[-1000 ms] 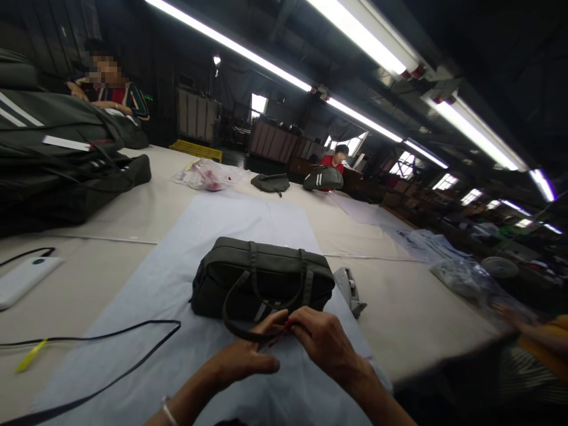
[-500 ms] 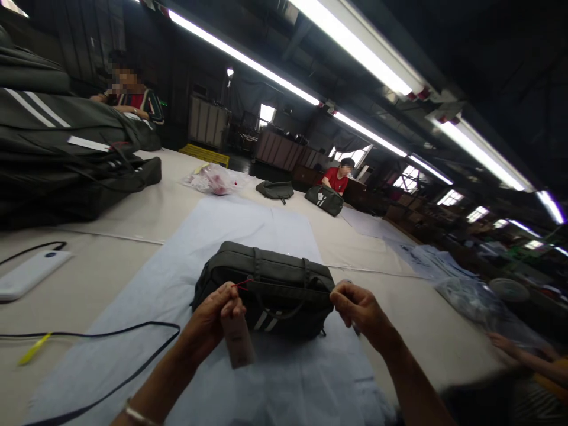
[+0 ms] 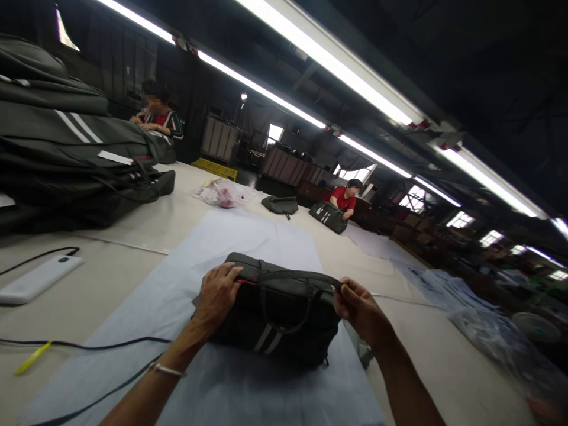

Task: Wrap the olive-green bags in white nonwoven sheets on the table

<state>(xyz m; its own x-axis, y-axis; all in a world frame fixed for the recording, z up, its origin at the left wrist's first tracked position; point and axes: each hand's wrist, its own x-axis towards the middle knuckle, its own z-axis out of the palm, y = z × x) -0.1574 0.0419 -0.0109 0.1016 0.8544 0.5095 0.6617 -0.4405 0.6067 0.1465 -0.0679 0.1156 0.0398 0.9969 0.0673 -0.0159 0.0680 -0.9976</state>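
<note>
A dark green duffel bag (image 3: 293, 343) with two white stripes stands upright in front of me. My left hand (image 3: 218, 296) is closed at its upper left end, and a thin red cord (image 3: 249, 280) runs from the fingertips toward the strap. The hang tag is mostly hidden by this hand. With thumb and fingers, my right hand (image 3: 358, 307) pinches a flat dark strap (image 3: 306, 274) at the bag's upper right, so the strap arches along the top. One carry handle (image 3: 288, 329) hangs down the front face.
Under the bag lies a pale blue sheet (image 3: 213, 236). Stacked dark bags (image 3: 80, 160) rise at left, near a white power bank (image 3: 42, 278) with cables. Farther back are a plastic bag (image 3: 226, 192), another dark bag (image 3: 280, 205) and two people. Plastic wrapping (image 3: 492, 331) lies right.
My left hand has turned over and moved onto the bag's upper left end, covering the dangling tag. My right hand has drawn the strap up into an arch. The view has shifted slightly.
</note>
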